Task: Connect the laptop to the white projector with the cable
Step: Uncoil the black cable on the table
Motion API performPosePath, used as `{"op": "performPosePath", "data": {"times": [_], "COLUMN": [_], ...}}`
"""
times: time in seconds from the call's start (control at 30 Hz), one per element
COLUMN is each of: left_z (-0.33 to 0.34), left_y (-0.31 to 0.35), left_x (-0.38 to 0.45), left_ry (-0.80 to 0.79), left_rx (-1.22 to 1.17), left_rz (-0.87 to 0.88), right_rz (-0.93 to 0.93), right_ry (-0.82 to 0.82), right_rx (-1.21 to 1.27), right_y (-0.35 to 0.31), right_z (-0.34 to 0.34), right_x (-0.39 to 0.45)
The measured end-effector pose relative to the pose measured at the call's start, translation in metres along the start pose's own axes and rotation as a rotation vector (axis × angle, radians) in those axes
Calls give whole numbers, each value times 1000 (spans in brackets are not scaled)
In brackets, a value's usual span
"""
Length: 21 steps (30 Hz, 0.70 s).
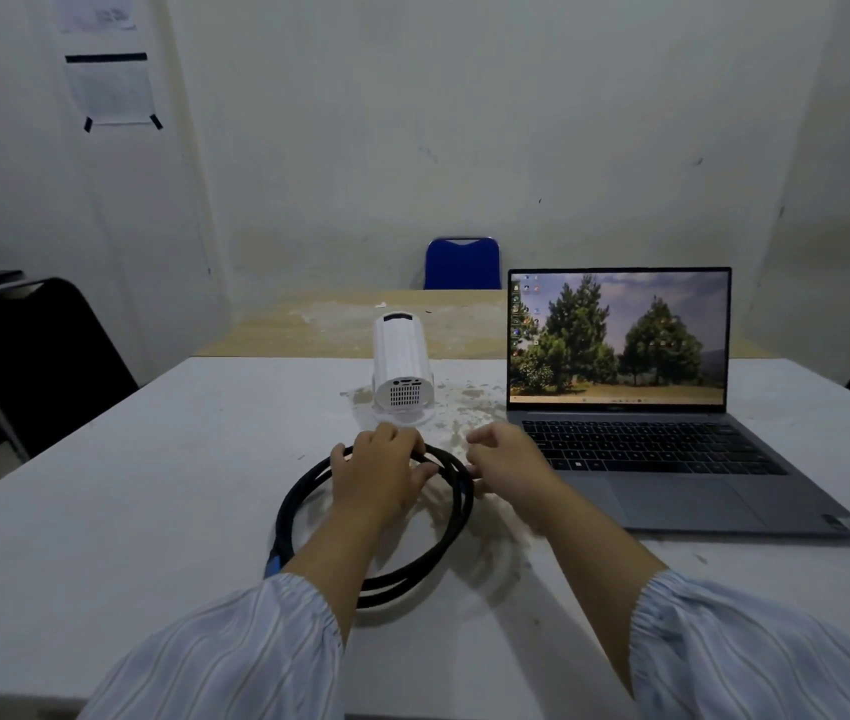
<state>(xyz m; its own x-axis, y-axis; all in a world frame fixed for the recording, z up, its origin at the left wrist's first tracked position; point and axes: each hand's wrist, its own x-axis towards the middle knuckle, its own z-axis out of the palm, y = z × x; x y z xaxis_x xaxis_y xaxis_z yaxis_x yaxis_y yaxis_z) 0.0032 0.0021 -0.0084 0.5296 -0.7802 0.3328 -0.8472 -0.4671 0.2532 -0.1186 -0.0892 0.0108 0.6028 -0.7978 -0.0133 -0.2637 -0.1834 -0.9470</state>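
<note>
A black cable lies coiled in a loop on the white table, with a blue plug end at its left side. My left hand rests over the far part of the coil, fingers curled onto the strands. Just to the right, my right hand touches the coil's right edge with its fingers bent. Behind the hands stands the white projector, its vented port face turned toward me. At the right an open grey laptop shows a picture of trees on its screen.
A second, wooden table adjoins the far edge, with a blue chair behind it. A black chair stands at the left. Scuffed patches mark the tabletop around the projector. Papers are taped to the wall at upper left.
</note>
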Motion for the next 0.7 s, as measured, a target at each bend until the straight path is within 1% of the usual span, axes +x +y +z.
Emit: {"op": "performPosePath", "data": {"times": [0.13,0.2,0.3,0.47,0.57,0.7], "left_z": [-1,-2,-5,-7,-11,-21], "left_y": [1,0,-2,-3,-3,-5], "left_x": [-1,-1,-1,0,1,3], "left_ry": [57,61,33,-17,-20,-45], "left_rx": [-13,-37,-79,-21,-13,0], "left_rz": [-26,-33,-35,7,12,19], "right_rz": [-9,-3,-11,-39,-55,-85], "right_ry": [-50,-75,-91,-134,-151,-121], "right_rx": [-119,-152,-127,-131,-134,-209], "right_y": [0,2,3,9,9,7], "right_z": [0,0,-1,0,0,2], "right_x": [0,-1,-3,-5,-5,-3]}}
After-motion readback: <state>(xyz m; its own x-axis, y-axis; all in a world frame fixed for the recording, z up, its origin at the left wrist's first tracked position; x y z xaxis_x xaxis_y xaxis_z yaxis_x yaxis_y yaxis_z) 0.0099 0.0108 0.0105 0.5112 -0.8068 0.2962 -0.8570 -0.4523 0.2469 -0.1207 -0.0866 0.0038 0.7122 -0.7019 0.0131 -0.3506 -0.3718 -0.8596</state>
